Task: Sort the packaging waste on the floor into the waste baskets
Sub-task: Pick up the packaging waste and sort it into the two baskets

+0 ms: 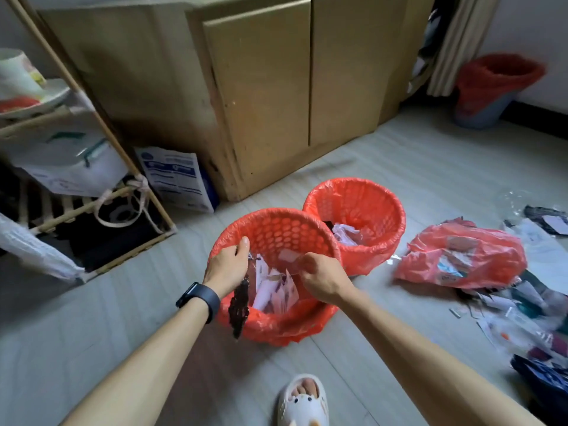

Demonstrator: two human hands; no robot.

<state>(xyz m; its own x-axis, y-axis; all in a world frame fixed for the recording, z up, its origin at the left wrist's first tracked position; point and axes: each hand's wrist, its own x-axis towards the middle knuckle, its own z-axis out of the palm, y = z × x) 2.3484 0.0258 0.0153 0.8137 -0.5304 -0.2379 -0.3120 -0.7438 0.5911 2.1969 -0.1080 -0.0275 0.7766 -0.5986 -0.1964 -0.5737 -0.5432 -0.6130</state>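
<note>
Red-lined near basket (276, 217) under both my hands, left hand (229, 267) fingers gripping dark strip (239, 305) hanging over its rim, right hand (322, 276) fingers pinching paper tags (286, 291) above it, waste pile (461, 259) on floor (399, 155)

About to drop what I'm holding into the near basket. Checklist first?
1. Grip of left hand on dark strip: ok.
2. Strip wholly over near basket: not ok, its lower end hangs across the front rim.
3. Pinch of right hand on thin pale piece, above that basket: ok.
4. Basket has room: ok.
5. Correct bin for these materials, near or far basket: cannot tell.
6. Sorting finished: not ok, waste pile remains.
</note>
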